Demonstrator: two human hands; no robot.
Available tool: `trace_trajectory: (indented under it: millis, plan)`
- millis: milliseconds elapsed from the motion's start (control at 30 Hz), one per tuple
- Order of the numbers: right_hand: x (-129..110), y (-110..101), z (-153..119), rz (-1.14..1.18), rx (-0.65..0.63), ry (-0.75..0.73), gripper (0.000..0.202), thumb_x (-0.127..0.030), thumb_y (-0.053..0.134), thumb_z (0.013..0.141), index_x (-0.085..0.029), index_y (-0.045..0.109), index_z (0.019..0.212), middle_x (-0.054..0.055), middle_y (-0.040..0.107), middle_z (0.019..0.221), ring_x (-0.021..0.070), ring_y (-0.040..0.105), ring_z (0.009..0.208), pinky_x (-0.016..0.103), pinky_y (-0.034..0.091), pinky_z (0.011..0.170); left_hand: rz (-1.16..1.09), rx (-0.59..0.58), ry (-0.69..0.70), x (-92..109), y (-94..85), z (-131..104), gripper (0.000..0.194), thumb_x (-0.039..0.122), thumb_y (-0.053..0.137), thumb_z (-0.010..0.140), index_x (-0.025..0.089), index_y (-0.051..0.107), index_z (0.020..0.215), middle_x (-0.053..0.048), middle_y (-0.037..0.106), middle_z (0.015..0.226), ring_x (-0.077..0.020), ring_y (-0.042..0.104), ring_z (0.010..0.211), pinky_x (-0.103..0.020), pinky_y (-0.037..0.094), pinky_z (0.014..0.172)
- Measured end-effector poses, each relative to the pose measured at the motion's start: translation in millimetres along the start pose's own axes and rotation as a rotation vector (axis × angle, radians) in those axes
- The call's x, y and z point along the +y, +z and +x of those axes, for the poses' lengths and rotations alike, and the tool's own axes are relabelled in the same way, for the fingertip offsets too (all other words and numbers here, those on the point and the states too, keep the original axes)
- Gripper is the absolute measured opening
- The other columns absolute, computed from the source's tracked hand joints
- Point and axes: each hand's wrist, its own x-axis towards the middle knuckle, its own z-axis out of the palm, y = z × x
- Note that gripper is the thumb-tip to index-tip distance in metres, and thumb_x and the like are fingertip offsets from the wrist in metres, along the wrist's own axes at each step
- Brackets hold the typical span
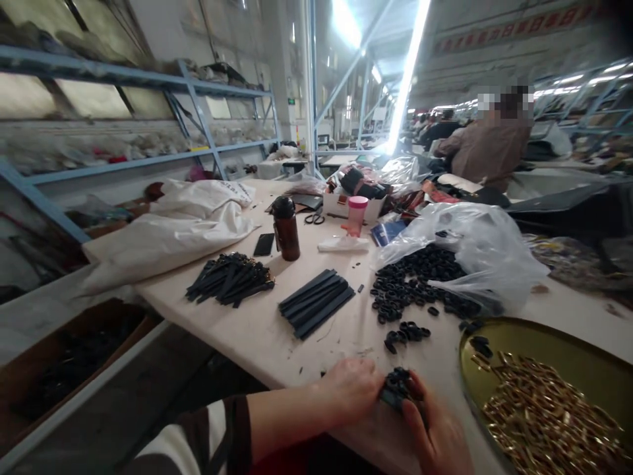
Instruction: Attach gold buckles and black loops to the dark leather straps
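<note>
Near the table's front edge, my left hand [353,388] is closed, its fingertips against a small bunch of dark pieces [395,388]. My right hand [435,425] curls round the other side of that bunch, thumb and fingers on it. Just beyond lie a few black loops [406,335], with a larger heap of black loops [420,274] behind them. A stack of dark flat strips [316,303] rests left of the heap. Farther left is a pile of dark strips with gold-coloured ends [230,278]. Gold-coloured metal pieces [548,409] fill a round tray [469,359] at the right.
A brown bottle [287,231], a pink-lidded cup [357,216] and scissors [314,218] stand or lie farther back. White sacks [173,224] cover the left side. A clear plastic bag [484,244] spreads behind the loops. Another person [494,148] is at the back right.
</note>
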Motion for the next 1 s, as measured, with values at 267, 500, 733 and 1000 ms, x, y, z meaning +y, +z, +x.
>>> trace_trajectory:
  millis: [267, 500, 733, 1000]
  plan:
    - [-3.7, -6.8, 1.8, 0.055, -0.032, 0.078, 0.043, -0.048, 0.039, 0.084, -0.019, 0.052, 0.114, 0.008, 0.068, 0.099, 0.0238, 0.064, 0.089, 0.036, 0.053, 0.074, 0.139, 0.245, -0.623, -162.8, -56.8, -73.5, 0.036, 0.008, 0.028, 0.085, 0.012, 0.042, 0.118, -0.013, 0.054, 0.110, -0.0208, 0.055, 0.099, -0.031, 0.041, 0.087]
    - [-20.7, -8.2, 7.4, 0.041, 0.041, 0.061, 0.038, -0.045, 0.042, 0.084, -0.019, 0.059, 0.106, 0.008, 0.069, 0.094, 0.0224, 0.064, 0.086, 0.035, 0.053, 0.074, 0.350, 0.187, -0.755, -265.1, -52.3, -107.3, 0.043, 0.033, 0.043, 0.083, 0.006, 0.049, 0.116, -0.020, 0.051, 0.119, -0.0338, 0.049, 0.107, -0.042, 0.041, 0.085]
    - [-27.2, -9.6, 12.8, 0.001, 0.021, 0.046, 0.032, -0.042, 0.044, 0.084, -0.021, 0.061, 0.102, 0.006, 0.069, 0.090, 0.0223, 0.064, 0.083, 0.036, 0.052, 0.073, 0.199, 0.135, -0.415, -160.9, -48.5, -28.3, 0.028, 0.025, 0.033, 0.090, 0.017, 0.059, 0.096, -0.009, 0.062, 0.095, -0.0226, 0.057, 0.091, -0.033, 0.040, 0.082]
    - [-26.9, -11.0, 6.6, 0.067, 0.028, 0.056, 0.027, -0.035, 0.045, 0.085, -0.021, 0.063, 0.100, 0.007, 0.068, 0.096, 0.0227, 0.061, 0.089, 0.037, 0.049, 0.078, 0.104, 0.102, -0.540, -108.7, -22.0, 53.8, 0.018, 0.027, 0.050, 0.082, 0.011, 0.057, 0.084, -0.013, 0.060, 0.088, -0.0241, 0.059, 0.081, -0.031, 0.043, 0.067]
